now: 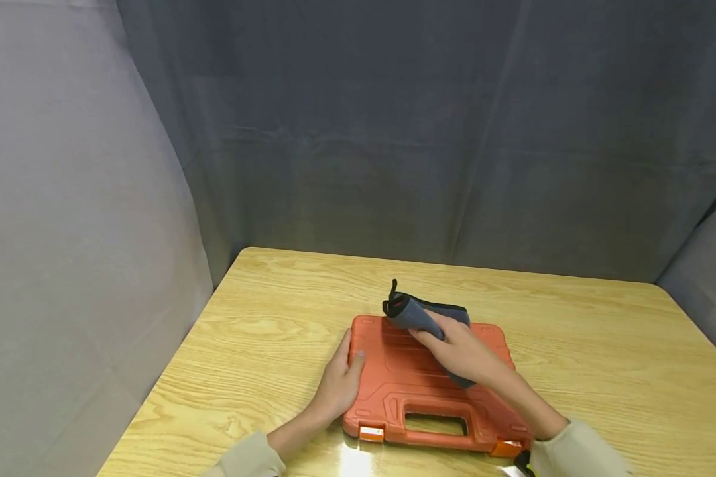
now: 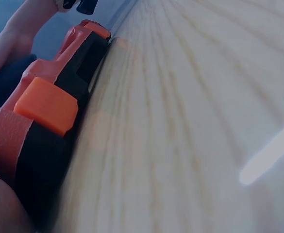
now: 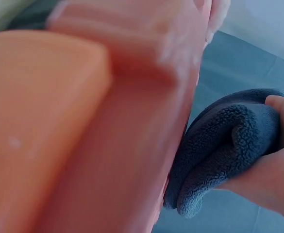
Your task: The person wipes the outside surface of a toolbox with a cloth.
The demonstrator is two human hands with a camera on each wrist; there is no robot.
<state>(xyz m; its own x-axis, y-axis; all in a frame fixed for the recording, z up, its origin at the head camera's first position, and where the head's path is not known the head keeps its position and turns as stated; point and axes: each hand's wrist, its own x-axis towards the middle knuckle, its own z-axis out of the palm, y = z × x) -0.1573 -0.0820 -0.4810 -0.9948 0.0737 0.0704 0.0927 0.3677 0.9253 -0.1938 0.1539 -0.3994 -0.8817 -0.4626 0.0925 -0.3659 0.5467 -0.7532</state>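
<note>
A red plastic tool case [image 1: 394, 391] lies flat on the table, its carry handle and orange latches toward the person. My left hand [image 1: 338, 387] holds the case's left edge, thumb over the top and fingers along the side. My right hand [image 1: 462, 348] grips a folded blue-grey cloth [image 1: 414, 315] with black edging and a small black loop, down on the far part of the lid. In the right wrist view the fuzzy cloth [image 3: 224, 141] bunches against the lid. An orange latch [image 2: 47, 104] and the case's black lower half show in the left wrist view.
The wood-grain table [image 1: 262, 318] extends around the case on all sides. A small black and yellow object [image 1: 523, 462] lies by the case's near right corner, partly behind the right sleeve. Grey curtains [image 1: 346, 132] hang behind the table and at both sides.
</note>
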